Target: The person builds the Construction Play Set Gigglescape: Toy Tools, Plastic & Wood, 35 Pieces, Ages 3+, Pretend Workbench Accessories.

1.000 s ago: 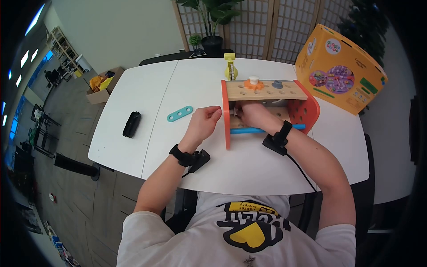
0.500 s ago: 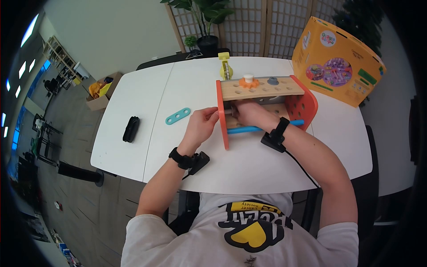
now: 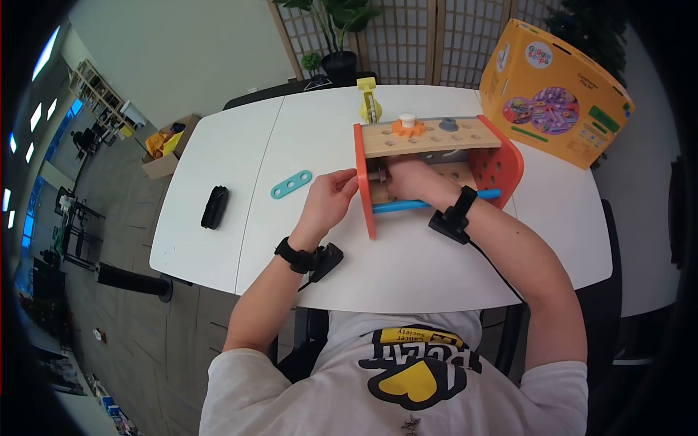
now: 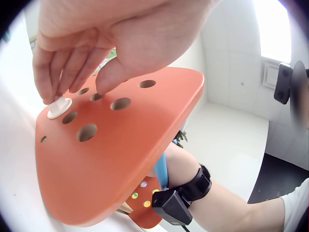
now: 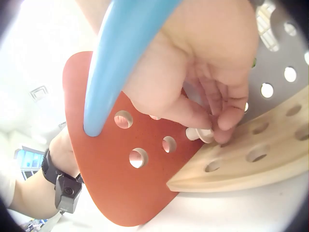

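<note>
A toy toolbox with orange side panels [image 4: 130, 140] stands on the table, wooden shelves between them. Outside the left panel, my left hand [image 3: 329, 201] presses its fingertips on a white bolt head [image 4: 60, 107] set in a hole. The left thumb lies apart from it, near another hole. My right hand [image 3: 418, 182] reaches inside the box behind the blue rod [image 5: 123, 58]. Its thumb and fingertips pinch a white nut [image 5: 206, 136] at the inner face of that same panel, just above the perforated wooden shelf [image 5: 241, 154]. Fingers partly hide the nut.
An orange gear [image 3: 408, 128] with a white cap and a grey nut [image 3: 448, 124] sit on the top shelf. A yellow toy [image 3: 368, 102] stands behind. Left lie a teal strip [image 3: 291, 184] and a black case [image 3: 214, 207]. A large yellow box [image 3: 556, 94] stands back right.
The head view has shifted slightly. Both hands stay at the left panel; the right fingers have moved a little around the nut inside the box, and the left fingertips stay against the outside.
</note>
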